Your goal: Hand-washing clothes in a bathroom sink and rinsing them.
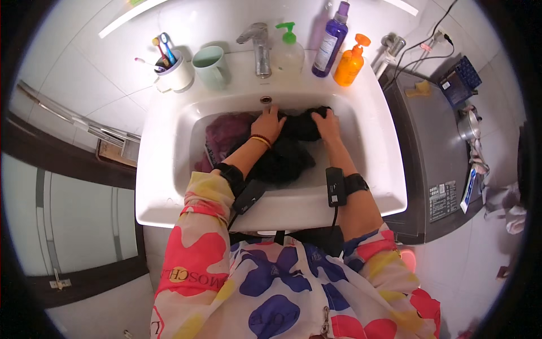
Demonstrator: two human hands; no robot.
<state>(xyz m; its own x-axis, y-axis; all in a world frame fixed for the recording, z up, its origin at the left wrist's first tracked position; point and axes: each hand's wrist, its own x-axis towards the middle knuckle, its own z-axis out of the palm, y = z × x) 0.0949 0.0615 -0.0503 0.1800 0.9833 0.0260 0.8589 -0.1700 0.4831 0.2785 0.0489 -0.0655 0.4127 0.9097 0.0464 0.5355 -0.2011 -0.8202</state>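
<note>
Both my hands are down in a white sink (161,189) over wet laundry. A black garment (282,161) lies bunched in the middle, and part of it stretches toward the back right. My left hand (268,125) rests on the black cloth, its fingers pointing to the back; whether they grip it is hard to see. At the right end of that cloth, my right hand (327,124) pinches the fabric between thumb and fingers. A dark purple garment (226,135) is heaped on the left side of the basin.
Along the back rim stand a toothbrush cup (176,73), a green mug (210,68), the faucet (261,53), a clear pump bottle (288,53), a purple bottle (330,45) and an orange pump bottle (351,62). A grey washing machine (418,130) is at the right.
</note>
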